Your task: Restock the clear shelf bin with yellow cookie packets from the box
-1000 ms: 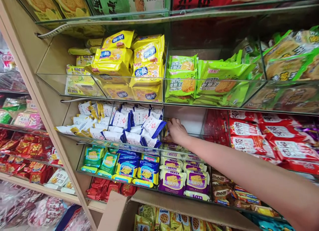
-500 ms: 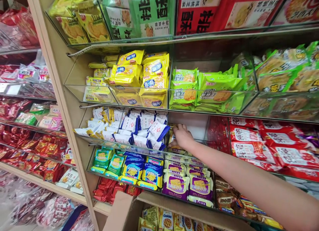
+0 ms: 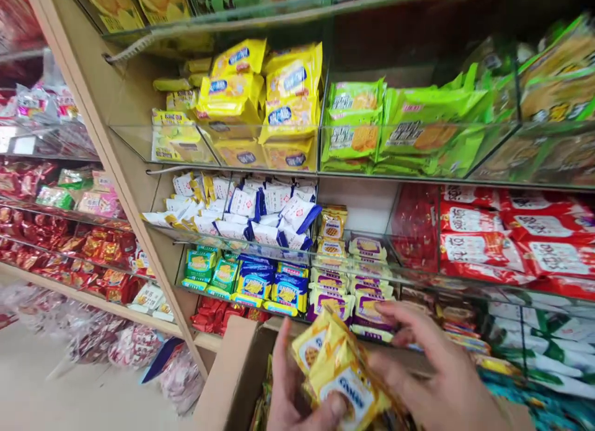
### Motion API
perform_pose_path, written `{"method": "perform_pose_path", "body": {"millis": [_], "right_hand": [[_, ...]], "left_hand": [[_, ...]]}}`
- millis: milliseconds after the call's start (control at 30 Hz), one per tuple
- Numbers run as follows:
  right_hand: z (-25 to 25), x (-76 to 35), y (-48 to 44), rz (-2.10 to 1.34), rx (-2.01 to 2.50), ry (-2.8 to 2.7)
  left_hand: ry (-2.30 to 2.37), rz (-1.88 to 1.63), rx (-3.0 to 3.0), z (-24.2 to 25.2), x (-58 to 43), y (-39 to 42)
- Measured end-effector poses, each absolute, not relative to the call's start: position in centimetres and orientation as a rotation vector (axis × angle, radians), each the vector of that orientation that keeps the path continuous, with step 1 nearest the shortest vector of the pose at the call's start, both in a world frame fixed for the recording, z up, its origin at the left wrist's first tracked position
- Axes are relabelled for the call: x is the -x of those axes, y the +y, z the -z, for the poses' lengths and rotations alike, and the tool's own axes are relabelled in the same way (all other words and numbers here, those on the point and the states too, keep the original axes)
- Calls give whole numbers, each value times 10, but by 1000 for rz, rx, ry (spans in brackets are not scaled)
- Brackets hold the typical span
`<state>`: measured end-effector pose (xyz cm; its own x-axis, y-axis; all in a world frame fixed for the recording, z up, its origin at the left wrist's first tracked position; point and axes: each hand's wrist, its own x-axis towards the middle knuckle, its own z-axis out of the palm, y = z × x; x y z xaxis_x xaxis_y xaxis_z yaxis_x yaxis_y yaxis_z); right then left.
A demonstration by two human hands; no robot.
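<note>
My left hand (image 3: 297, 391) grips a small stack of yellow cookie packets (image 3: 341, 378), its thumb across the front one. To their right my right hand (image 3: 427, 363) is open, fingers apart and slightly blurred. Its lower fingers are close to the packets; whether they touch cannot be made out. Both hands are over an open cardboard box (image 3: 227, 363), which partly shows more packets inside. Behind, in a shelf compartment, stands a short column of the same cookie packets (image 3: 333, 226).
Glass-fronted shelves hold white-and-blue packets (image 3: 274, 198), purple soda biscuits (image 3: 330, 304), green biscuit packets (image 3: 356, 124) and red packets (image 3: 483, 248). A wooden divider (image 3: 100, 152) stands at the left. Plastic bags (image 3: 130, 350) lie on the floor.
My right hand has left the shelf compartment and come down to the box. My left hand has come into view holding cookie packets. The view has tilted downward.
</note>
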<state>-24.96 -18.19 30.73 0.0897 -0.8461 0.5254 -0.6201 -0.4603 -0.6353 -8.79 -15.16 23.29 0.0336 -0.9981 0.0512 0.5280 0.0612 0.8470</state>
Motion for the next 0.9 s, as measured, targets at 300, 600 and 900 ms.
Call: {"method": "perform_pose_path", "body": {"millis": [300, 600, 900], "right_hand": [[-253, 261, -154, 1115, 1141, 988], [-248, 258, -159, 1114, 1138, 1118], [-216, 245, -166, 1361, 963, 1292]], "left_hand": [[-600, 1868, -637, -249, 100, -169], [-759, 1941, -763, -239, 94, -169], [-841, 1649, -747, -209, 105, -162]]}}
